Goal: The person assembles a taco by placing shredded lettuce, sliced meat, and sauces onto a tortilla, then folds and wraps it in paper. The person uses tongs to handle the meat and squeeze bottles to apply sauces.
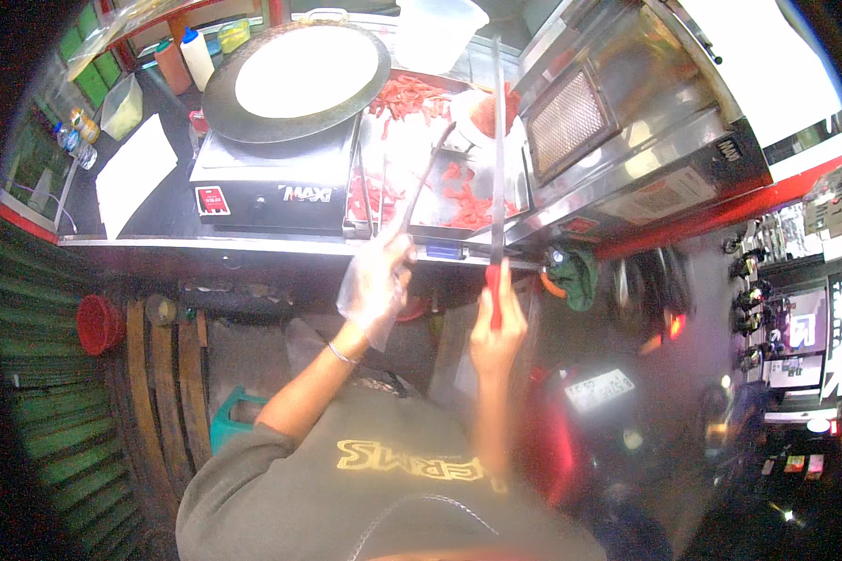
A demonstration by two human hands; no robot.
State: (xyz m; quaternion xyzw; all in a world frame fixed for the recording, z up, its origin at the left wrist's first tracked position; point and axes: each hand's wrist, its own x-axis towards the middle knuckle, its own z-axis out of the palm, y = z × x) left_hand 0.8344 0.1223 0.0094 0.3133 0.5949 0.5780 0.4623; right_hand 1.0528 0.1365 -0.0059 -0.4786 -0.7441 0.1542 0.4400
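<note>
My left hand (378, 273), in a clear plastic glove, is closed around the lower end of a thin dark rod (429, 176) that points up and to the right. My right hand (498, 329), with no glove visible, grips the red handle of a long knife (499, 159), its blade upright. Rod and blade stand apart over a metal tray (421, 217). In the tray lie thin red meat strips (408, 95), and a white bowl (466, 140) of reddish food sits behind the knife. Metal tongs (363, 178) rest at the tray's left side.
Left of the tray, a round griddle (220, 98) with a white disc (299, 70) tops a boxy cooker (271, 192). Squeeze bottles (196, 61) and white paper (136, 178) are farther left. A steel grill unit (617, 140) borders the right; a green cloth (575, 279) hangs below.
</note>
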